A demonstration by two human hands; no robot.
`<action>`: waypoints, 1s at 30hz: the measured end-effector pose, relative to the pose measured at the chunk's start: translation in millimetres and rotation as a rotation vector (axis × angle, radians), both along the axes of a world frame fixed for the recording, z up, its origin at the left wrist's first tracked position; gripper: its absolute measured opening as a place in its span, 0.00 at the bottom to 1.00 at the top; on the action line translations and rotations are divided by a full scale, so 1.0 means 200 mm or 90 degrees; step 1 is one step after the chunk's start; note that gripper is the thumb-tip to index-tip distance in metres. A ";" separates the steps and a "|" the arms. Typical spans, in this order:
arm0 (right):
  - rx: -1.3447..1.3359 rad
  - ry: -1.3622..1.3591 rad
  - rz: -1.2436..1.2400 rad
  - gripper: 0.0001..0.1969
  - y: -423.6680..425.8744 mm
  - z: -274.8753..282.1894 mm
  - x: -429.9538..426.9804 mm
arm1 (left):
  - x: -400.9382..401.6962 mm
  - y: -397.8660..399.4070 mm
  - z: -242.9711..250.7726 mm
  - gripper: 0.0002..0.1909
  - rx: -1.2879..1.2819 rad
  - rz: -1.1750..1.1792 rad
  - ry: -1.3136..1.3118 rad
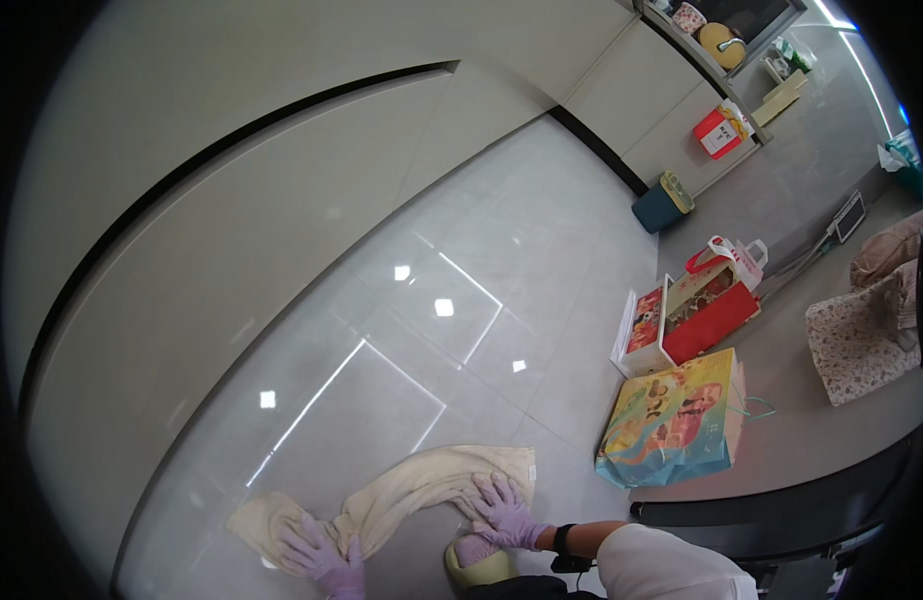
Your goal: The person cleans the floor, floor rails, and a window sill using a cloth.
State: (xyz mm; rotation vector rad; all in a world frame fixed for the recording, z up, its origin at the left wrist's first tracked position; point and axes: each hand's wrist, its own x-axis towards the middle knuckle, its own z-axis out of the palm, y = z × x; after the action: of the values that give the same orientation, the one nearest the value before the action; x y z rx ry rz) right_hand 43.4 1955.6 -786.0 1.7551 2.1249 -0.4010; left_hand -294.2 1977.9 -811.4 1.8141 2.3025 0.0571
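A long beige towel [401,487] lies bunched and curved across the glossy grey floor tiles. My left hand [323,555], in a lilac glove, rests with spread fingers on the towel's left end. Near its right end, my right hand [506,514], gloved alike and with a black band at the wrist, presses flat with the fingers apart. Just below that hand is a foot in a yellow-green slipper [480,564]. Whether either hand pinches any cloth underneath cannot be seen.
Pale cabinets [281,225] border the floor on the left. At the right stand a colourful paper bag [671,420], a red gift bag [713,322] and a white box [645,330] against the wall. A small blue bin [660,206] stands farther back, below a hanging red carton [720,133].
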 end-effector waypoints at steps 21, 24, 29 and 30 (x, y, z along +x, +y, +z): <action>-0.047 0.163 0.288 0.34 0.42 -0.07 -0.01 | -0.43 0.13 -0.01 0.26 -0.017 -0.612 -0.125; -0.157 0.170 0.249 0.34 0.46 -0.04 -0.06 | -0.47 0.12 -0.03 0.27 -0.013 -0.591 -0.126; -0.094 0.161 0.287 0.35 0.43 -0.05 0.02 | -0.42 0.12 0.00 0.29 0.036 -0.596 -0.092; -0.079 0.168 0.281 0.34 0.42 -0.07 0.02 | -0.40 0.11 0.01 0.30 -0.006 -0.573 -0.098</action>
State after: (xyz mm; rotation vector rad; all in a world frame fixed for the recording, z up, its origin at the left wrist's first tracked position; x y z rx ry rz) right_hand 48.3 2039.2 -800.5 1.1700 2.5238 -0.6495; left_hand -375.1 1999.9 -809.4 2.5376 1.2145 0.0407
